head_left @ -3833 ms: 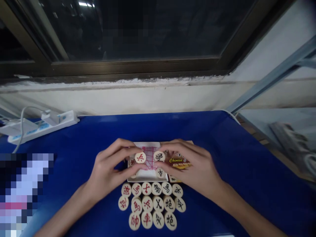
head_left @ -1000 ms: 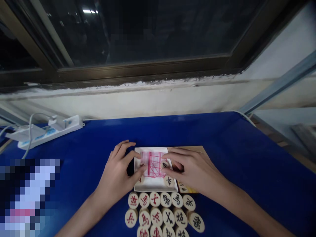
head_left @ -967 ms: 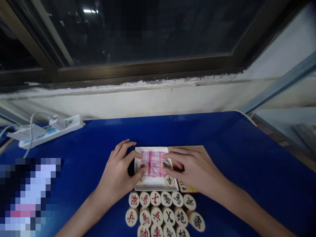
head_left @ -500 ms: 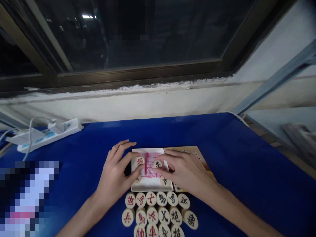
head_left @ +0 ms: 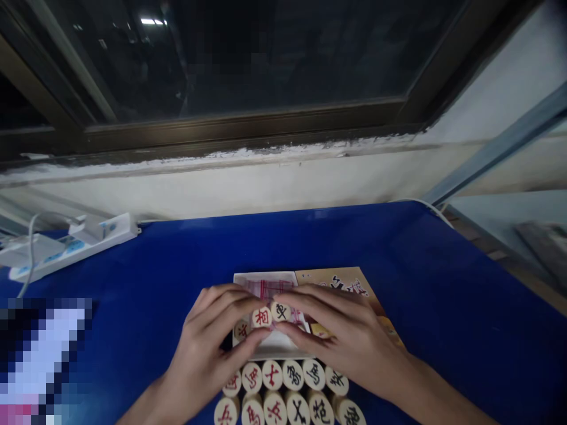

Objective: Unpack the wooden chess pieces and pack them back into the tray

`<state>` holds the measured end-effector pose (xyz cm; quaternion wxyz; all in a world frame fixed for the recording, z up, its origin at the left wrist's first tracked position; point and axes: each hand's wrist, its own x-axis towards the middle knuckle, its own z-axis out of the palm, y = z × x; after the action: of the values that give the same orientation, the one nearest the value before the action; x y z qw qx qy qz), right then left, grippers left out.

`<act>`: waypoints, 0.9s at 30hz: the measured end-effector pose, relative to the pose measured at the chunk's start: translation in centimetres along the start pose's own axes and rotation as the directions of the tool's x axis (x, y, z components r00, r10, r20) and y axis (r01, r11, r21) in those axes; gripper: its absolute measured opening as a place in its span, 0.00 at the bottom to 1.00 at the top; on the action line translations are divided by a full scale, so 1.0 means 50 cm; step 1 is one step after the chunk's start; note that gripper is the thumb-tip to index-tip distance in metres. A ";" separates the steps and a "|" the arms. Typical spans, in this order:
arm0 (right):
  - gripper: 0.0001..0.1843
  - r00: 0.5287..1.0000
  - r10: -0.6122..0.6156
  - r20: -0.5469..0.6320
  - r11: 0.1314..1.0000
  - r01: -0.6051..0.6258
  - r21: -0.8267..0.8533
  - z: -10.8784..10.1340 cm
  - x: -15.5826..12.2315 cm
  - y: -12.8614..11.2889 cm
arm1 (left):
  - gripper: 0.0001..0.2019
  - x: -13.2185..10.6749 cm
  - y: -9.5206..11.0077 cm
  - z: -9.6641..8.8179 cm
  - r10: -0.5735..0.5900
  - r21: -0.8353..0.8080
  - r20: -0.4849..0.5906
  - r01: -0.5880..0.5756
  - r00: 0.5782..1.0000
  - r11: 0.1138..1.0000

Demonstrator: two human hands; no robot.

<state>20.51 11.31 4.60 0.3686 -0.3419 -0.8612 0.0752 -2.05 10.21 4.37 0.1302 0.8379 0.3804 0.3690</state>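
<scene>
Between the thumb and fingers of my left hand (head_left: pixel 217 330) is a round xiangqi piece (head_left: pixel 261 317) with a red character. My right hand (head_left: pixel 334 321) pinches another xiangqi piece (head_left: pixel 280 310), marked in black. The two pieces are side by side above a white open box (head_left: pixel 279 349) with a pink-lined sheet in it. Another red-marked piece (head_left: pixel 241 330) shows at the box's left side, partly behind my left hand. Stacked pieces (head_left: pixel 271 374) form rows in front of the box, red characters on the left and black on the right.
A tan printed box lid (head_left: pixel 354 280) lies right of the white box, partly under my right hand. At the back left of the blue table (head_left: pixel 186 248) sits a white power strip (head_left: pixel 80 245) with plugs and a cable. A wall and dark window stand behind.
Both hands have drawn together and toward me, bringing the two held pieces side by side. The view has tipped slightly, so the nearest row has left the frame.
</scene>
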 end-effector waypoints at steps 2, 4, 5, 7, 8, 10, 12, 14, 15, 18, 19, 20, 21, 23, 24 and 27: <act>0.09 1.000 -0.001 -0.030 1.000 0.002 0.024 -0.003 -0.001 -0.002 | 0.11 0.001 0.003 -0.002 -0.010 -0.029 -0.024 0.009 1.000 1.000; 0.10 0.999 -0.017 -0.048 0.999 0.019 0.038 -0.006 -0.002 -0.004 | 0.11 0.001 0.003 -0.003 -0.024 -0.058 -0.045 0.021 0.999 0.998; 0.11 0.998 -0.030 -0.054 0.999 0.032 0.040 -0.007 -0.003 -0.005 | 0.12 0.000 0.004 -0.002 -0.033 -0.077 -0.051 0.029 0.998 0.997; 0.12 0.997 -0.049 -0.056 0.998 0.051 0.047 -0.009 -0.005 -0.006 | 0.13 -0.002 0.004 -0.002 -0.056 -0.122 -0.051 0.050 0.997 0.991; 0.13 0.997 -0.051 -0.057 0.997 0.054 0.052 -0.010 -0.006 -0.007 | 0.13 -0.002 0.005 -0.001 -0.067 -0.146 -0.048 0.060 0.997 0.988; 0.12 0.998 -0.041 -0.055 0.997 0.045 0.059 -0.011 -0.007 -0.008 | 0.12 -0.002 0.008 -0.002 -0.078 -0.188 -0.035 0.070 0.996 0.980; 0.11 0.997 -0.033 -0.072 0.998 0.037 0.058 -0.011 -0.007 -0.009 | 0.12 -0.001 0.012 -0.004 -0.071 -0.211 -0.031 0.063 0.997 0.975; 0.11 0.996 -0.028 -0.080 0.997 0.033 0.064 -0.010 -0.008 -0.010 | 0.11 0.000 0.015 -0.006 -0.058 -0.215 -0.034 0.049 0.998 0.975; 0.11 0.996 -0.026 -0.080 0.997 0.031 0.066 -0.010 -0.008 -0.011 | 0.11 0.000 0.016 -0.007 -0.052 -0.212 -0.035 0.043 0.998 0.976; 0.11 0.996 -0.027 -0.085 0.997 0.033 0.069 -0.006 -0.008 -0.009 | 0.11 0.002 0.014 -0.008 -0.024 -0.198 -0.032 0.018 0.999 0.980; 0.11 0.996 -0.030 -0.087 0.997 0.036 0.071 -0.006 -0.007 -0.008 | 0.11 0.003 0.013 -0.009 -0.016 -0.190 -0.030 0.010 0.999 0.982; 0.11 0.996 -0.034 -0.084 0.996 0.041 0.076 -0.006 -0.005 -0.006 | 0.11 0.004 0.012 -0.010 -0.007 -0.176 -0.027 0.002 1.000 0.984; 0.11 0.996 -0.042 -0.075 0.996 0.048 0.078 -0.008 -0.001 -0.005 | 0.12 0.006 0.013 -0.012 0.005 -0.158 -0.027 -0.010 1.000 0.987; 0.11 0.997 -0.051 -0.057 0.995 0.056 0.077 -0.017 0.004 -0.006 | 0.12 0.007 0.019 -0.021 0.026 -0.105 -0.038 -0.030 0.999 0.994; 0.11 0.997 -0.049 -0.058 0.996 0.053 0.070 -0.023 0.005 -0.010 | 0.13 0.004 0.026 -0.027 0.028 -0.069 -0.061 -0.032 0.998 0.997; 0.09 0.992 0.054 -0.115 0.998 -0.053 0.019 -0.043 -0.018 -0.041 | 0.14 -0.029 0.063 -0.049 -0.046 0.051 -0.168 0.056 0.985 0.997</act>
<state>21.35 8.94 6.41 0.4181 -0.3657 -0.8284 0.0719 -2.76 6.88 6.90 0.0839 0.7975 0.4214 0.4235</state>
